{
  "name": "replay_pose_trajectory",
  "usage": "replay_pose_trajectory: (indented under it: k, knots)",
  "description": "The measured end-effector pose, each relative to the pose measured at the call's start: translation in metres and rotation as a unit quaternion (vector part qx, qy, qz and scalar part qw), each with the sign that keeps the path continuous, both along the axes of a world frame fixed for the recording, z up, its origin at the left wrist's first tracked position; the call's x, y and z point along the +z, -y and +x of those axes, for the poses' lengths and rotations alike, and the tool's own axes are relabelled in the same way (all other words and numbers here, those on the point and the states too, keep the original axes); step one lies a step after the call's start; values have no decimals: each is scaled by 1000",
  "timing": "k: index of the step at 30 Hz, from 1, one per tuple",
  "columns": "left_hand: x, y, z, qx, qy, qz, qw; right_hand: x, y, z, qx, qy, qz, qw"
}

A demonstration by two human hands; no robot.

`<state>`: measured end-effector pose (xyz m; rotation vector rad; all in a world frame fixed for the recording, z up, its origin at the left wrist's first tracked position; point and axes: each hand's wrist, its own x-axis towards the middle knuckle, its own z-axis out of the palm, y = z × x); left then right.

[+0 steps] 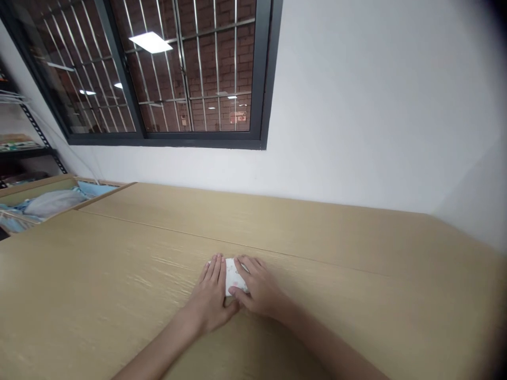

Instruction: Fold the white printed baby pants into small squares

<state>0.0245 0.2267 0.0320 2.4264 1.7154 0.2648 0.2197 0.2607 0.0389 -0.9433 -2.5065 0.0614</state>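
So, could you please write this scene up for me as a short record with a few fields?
item: folded white item with faint pink marks, cloth or paper unclear
left hand: left hand, fingers extended on the item's left side
right hand: right hand, fingers curved over the item's right side
surface: light wood-grain table
nearby: open box holding blue and grey fabric, beyond the table's left side
background: barred window in a white wall
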Motion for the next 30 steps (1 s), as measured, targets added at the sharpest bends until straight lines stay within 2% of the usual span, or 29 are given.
replay_pose_trajectory:
  k: [4,7,12,16,19,22,24,26,28,30]
  knots:
    - [16,-3,8,17,-11,-53,998,2,-5,3,14,3,-21,1000]
    - [20,-4,9,21,-9,-71,997,0,-9,8,23,3,-49,999]
    - [7,-7,2,6,26,-29,999,-2,-18,24,49,-18,-108,993]
    - [-3,-11,-5,1,37,-14,999,-2,-24,30,59,-80,-139,985]
    - [-2,-15,-14,-15,51,21,998,-3,-29,27,68,-131,-155,977]
    - [8,-15,-27,-28,106,83,991,-3,-31,21,68,-186,-174,965]
    - [20,-13,-31,-11,150,110,982,1,-31,16,37,-236,-215,947]
    - [32,-10,-31,21,207,104,973,8,-30,11,0,-288,-282,915]
    - [40,-5,-27,55,290,62,953,15,-28,7,-13,-341,-348,874]
    - [42,2,-22,86,375,4,923,19,-27,4,-18,-382,-404,831]
